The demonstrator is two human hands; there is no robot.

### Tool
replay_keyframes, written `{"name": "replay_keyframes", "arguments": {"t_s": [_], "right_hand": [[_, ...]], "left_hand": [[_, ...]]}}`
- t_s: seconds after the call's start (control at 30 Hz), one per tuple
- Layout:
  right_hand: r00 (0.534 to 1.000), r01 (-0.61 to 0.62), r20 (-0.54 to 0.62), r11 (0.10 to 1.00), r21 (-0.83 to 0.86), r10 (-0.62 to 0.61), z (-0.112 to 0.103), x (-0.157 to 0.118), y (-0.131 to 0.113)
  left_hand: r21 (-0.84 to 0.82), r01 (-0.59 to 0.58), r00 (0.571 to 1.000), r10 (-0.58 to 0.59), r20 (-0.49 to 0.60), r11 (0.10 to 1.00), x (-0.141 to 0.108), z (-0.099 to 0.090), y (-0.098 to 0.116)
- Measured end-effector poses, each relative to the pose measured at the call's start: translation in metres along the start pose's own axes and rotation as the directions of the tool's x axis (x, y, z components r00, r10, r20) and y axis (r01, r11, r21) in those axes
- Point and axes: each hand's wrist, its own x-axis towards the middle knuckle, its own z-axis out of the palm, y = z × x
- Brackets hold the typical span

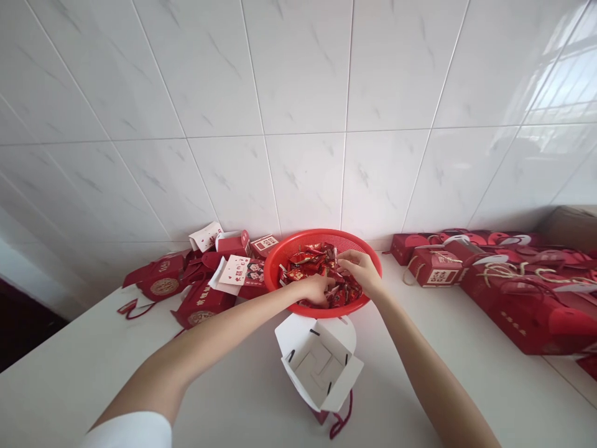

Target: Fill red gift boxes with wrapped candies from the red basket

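While both hands are working down into a red plastic basket (290,261), the right hand (359,272) is pinching at the top of a heap of red-wrapped sweets (310,264), its thumb and fingertips drawn together, though whatever sits between them is too small to make out. The left hand (314,289) is curling over the heap's near side with its fingertips buried, so whether it is gripping anything cannot be told. The sweets are lying jumbled, pointing every way, with no shared long axis. The round basket is sitting toward the back of the white bench (84,386), close to the tiled wall (298,155). Just in front of it, an opened white-lined gift box (319,364) is resting with its flaps spread and its inside facing up, a red cord handle (341,418) trailing toward the near edge. Red gift bags (163,280) and printed cards (236,270) are lying heaped left of the basket, while red gift boxes (433,267) are crowding the right and running out of frame.
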Motion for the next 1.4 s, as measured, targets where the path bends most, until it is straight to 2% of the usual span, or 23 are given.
{"name": "replay_keyframes", "arguments": {"t_s": [0.17,0.27,0.37,0.47,0.57,0.67,0.77,0.87,0.97,1.13,1.2,1.3,1.4], "right_hand": [[0.999,0.022,-0.026,1.0,-0.006,-0.022,0.0,0.003,0.002],[0.997,0.047,-0.059,0.999,-0.004,-0.048,0.0,0.003,0.001],[0.999,0.036,-0.003,0.999,0.032,-0.036,0.0,0.0,-0.005],[0.991,0.047,0.122,0.995,0.084,-0.057,0.001,-0.005,-0.012],[0.978,0.063,0.193,0.992,0.105,-0.082,0.001,-0.008,-0.014],[0.987,0.058,0.141,0.992,0.108,-0.073,0.001,-0.007,-0.011],[1.0,0.031,-0.01,0.983,0.178,-0.029,0.001,-0.003,-0.008],[0.987,0.042,-0.158,0.955,0.294,0.005,0.001,0.0,-0.007],[0.977,0.028,-0.208,0.935,0.353,0.049,0.0,0.001,-0.007],[0.979,-0.02,-0.184,0.933,0.358,0.092,-0.001,-0.001,-0.009],[0.98,-0.031,-0.173,0.939,0.342,0.096,-0.001,-0.002,-0.01],[0.985,-0.057,-0.139,0.959,0.279,0.099,0.0,-0.003,-0.01],[0.991,-0.062,-0.104,0.978,0.2,0.084,0.001,-0.003,-0.009]], "left_hand": [[-0.278,-0.072,0.985,0.024,-0.171,0.958,-0.001,-0.005,-0.014],[-0.568,-0.137,0.961,-0.029,-0.274,0.811,-0.004,-0.011,-0.02],[-0.746,-0.237,0.932,-0.069,-0.355,0.622,-0.007,-0.016,-0.022],[-0.799,-0.294,0.908,-0.109,-0.405,0.524,-0.008,-0.016,-0.023],[-0.818,-0.318,0.906,-0.1,-0.411,0.48,-0.008,-0.014,-0.023],[-0.853,-0.331,0.916,-0.08,-0.393,0.405,-0.009,-0.014,-0.023],[-0.882,-0.348,0.913,-0.096,-0.395,0.318,-0.011,-0.016,-0.022],[-0.856,-0.381,0.878,-0.152,-0.453,0.348,-0.01,-0.016,-0.025],[-0.8,-0.402,0.829,-0.193,-0.525,0.445,-0.008,-0.013,-0.03],[-0.727,-0.467,0.755,-0.201,-0.624,0.503,-0.004,-0.01,-0.035],[-0.705,-0.513,0.732,-0.179,-0.657,0.489,-0.003,-0.01,-0.035],[-0.702,-0.557,0.72,-0.162,-0.674,0.444,-0.003,-0.011,-0.034],[-0.667,-0.594,0.69,-0.14,-0.71,0.45,-0.004,-0.011,-0.032]]}}
